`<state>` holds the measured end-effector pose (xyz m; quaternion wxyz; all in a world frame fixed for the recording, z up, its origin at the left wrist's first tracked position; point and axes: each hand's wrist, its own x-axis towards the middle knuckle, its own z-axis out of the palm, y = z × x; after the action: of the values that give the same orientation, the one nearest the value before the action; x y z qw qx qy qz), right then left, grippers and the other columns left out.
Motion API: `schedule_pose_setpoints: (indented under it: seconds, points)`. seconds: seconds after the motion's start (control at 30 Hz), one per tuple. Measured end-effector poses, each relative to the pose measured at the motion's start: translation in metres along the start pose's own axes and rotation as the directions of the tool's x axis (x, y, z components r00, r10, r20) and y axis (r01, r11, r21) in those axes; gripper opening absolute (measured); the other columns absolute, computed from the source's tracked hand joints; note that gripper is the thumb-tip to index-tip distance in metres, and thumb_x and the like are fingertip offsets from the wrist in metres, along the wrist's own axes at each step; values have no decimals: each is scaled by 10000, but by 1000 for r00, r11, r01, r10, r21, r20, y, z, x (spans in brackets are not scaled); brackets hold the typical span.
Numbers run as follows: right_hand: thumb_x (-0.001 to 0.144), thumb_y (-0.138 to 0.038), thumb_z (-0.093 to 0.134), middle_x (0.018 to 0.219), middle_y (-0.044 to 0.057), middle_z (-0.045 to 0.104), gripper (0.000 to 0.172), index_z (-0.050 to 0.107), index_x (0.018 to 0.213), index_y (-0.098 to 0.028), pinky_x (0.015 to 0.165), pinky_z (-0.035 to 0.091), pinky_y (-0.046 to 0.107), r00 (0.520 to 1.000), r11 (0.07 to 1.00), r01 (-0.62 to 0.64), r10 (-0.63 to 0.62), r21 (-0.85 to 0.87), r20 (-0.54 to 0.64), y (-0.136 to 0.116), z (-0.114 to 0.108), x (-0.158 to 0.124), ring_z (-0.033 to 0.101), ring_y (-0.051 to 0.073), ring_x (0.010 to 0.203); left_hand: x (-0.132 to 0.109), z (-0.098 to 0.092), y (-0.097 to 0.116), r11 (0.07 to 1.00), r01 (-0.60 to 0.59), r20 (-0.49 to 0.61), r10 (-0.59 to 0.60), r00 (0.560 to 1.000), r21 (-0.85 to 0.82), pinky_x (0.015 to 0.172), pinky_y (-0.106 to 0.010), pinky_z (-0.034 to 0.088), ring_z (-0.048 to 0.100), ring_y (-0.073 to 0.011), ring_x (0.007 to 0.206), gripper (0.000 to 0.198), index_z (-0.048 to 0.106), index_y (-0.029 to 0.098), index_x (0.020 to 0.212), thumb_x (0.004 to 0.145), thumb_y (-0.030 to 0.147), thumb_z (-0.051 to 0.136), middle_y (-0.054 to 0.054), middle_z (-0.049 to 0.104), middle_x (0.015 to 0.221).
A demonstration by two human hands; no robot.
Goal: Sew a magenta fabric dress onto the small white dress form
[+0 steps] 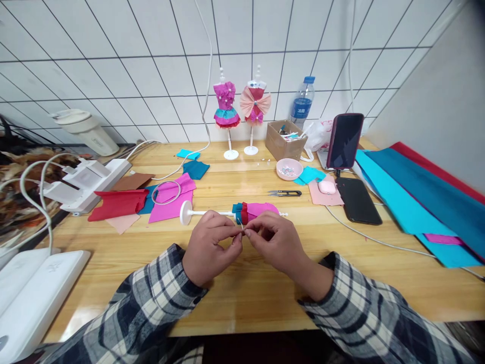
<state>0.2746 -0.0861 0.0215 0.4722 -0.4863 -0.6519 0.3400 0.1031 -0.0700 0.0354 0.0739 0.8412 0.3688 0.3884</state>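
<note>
A small mannequin point(260, 210) on a white stand lies on its side on the table, dressed in magenta, red and teal crepe paper. Just in front of it, my left hand point(215, 247) and my right hand point(279, 243) meet with their fingertips nearly touching. Both are closed in a pinch. A thin pale strand point(241, 222) shows at the fingertips; its ends are too fine to follow. Part of the mannequin's dress and stand is hidden behind the hands. Behind it lie black thread snips point(285, 193).
Two dressed mannequins point(230, 154) stand at the back, near a cardboard box point(283, 144) and a pink bowl point(289, 169) of beads. Paper pieces point(174, 199) and a metal ring point(154, 195) lie left. Phones point(358, 201), a cable and coloured sheets point(420, 192) occupy the right.
</note>
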Motion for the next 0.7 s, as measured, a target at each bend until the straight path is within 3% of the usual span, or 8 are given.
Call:
schedule_pose_setpoints:
  seconds: [0.17,0.47,0.6,0.7]
  points:
    - [734,-187,603,670,-29,574,14,599,723,-194,457,364,211,995,995,-96,96,40,-6,-1,-2,3,438,78,498,4,-6,3,980,16,103,4,995,-196,745,-324,490,631,-165,774,161,711,205,785,779,99,590,-22,724,788]
    - [730,-220,571,628,-29,513,46,590,694,-199,491,339,232,973,986,-156,145,-50,-179,10,-13,15,435,110,551,0,-12,-6,828,286,235,-192,953,-482,849,-317,531,688,-193,919,175,736,201,751,832,179,582,-69,762,978]
    - [722,-223,565,631,-23,530,41,585,693,-201,514,345,238,963,982,-171,148,-83,-227,15,-20,20,465,127,587,-6,-9,-12,642,452,318,-321,892,-619,898,-334,519,688,-227,999,143,758,208,762,834,257,645,-78,746,1074]
    - [726,-218,564,662,-17,556,41,590,702,-198,541,364,240,965,979,-162,131,-123,-227,17,-22,22,484,129,607,-7,-7,-13,383,556,398,-418,816,-737,937,-319,496,682,-234,1021,139,765,198,737,792,314,713,-78,756,1039]
